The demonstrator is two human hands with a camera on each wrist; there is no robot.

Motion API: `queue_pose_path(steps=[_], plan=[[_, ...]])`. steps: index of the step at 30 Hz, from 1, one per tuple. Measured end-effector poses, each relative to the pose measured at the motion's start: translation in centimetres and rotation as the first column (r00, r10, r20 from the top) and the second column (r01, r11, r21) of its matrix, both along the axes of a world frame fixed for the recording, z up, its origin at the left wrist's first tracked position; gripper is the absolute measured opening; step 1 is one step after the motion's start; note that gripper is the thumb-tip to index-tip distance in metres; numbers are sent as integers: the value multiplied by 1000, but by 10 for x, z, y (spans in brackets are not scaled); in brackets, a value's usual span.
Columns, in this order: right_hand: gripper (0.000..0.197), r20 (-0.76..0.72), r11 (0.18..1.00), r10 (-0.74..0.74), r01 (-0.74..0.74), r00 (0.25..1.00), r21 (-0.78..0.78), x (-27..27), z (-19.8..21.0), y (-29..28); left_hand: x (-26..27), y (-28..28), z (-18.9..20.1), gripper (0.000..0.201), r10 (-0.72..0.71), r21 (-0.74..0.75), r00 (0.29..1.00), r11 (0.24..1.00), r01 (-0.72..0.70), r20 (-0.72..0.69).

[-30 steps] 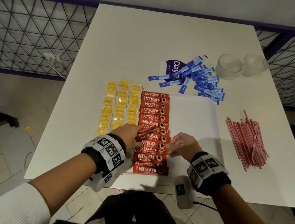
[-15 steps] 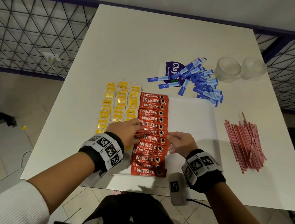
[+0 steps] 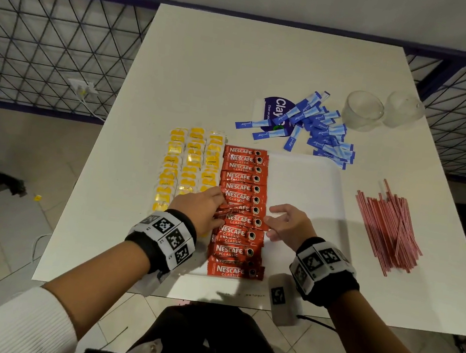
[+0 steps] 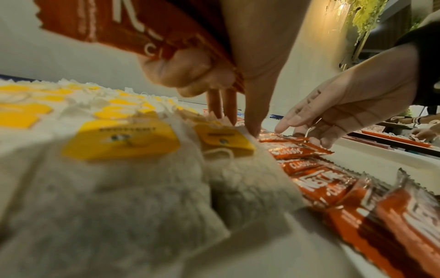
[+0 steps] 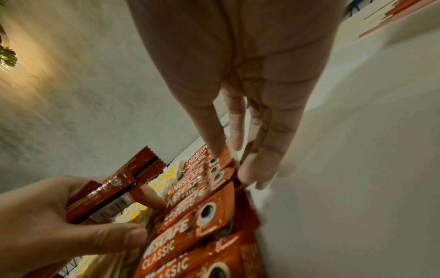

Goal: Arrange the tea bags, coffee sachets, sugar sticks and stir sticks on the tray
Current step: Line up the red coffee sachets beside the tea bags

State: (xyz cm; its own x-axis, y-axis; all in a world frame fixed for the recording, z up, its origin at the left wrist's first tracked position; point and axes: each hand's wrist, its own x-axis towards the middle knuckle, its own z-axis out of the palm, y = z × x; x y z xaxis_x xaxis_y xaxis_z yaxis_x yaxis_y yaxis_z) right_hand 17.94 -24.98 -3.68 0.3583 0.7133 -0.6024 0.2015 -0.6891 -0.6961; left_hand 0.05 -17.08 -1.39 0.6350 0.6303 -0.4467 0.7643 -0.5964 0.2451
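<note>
The left hand (image 3: 203, 206) grips spare coffee sachets (image 5: 112, 191) over the sachet column (image 3: 240, 206) on the tray (image 3: 301, 184). Right of that column, the right hand (image 3: 289, 223) spreads straight fingers (image 5: 264, 150) touching its edge. Tea bags (image 3: 190, 168) lie left of it.

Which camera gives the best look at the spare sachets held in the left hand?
Right wrist: the spare sachets show unobstructed in the left hand. The left wrist view catches them cropped and close; from the head camera the hand mostly covers them.

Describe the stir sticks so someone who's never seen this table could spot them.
On the white table, look right of the tray. The stir sticks lie there in a loose pile, the only long thin red-and-white striped things, unlike the flat sachets.
</note>
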Motion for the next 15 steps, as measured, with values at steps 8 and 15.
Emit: queue_pose_path(steps=[8, 15], plan=[[28, -51, 1000, -24, 23, 998, -18, -1, 3, 3, 3, 1, -2, 49, -14, -9, 1000, 1000, 14, -20], [33, 4, 999, 17, -17, 1000, -35, 0, 1, 1, 5, -1, -5, 55, 9, -17, 1000, 1000, -9, 7]])
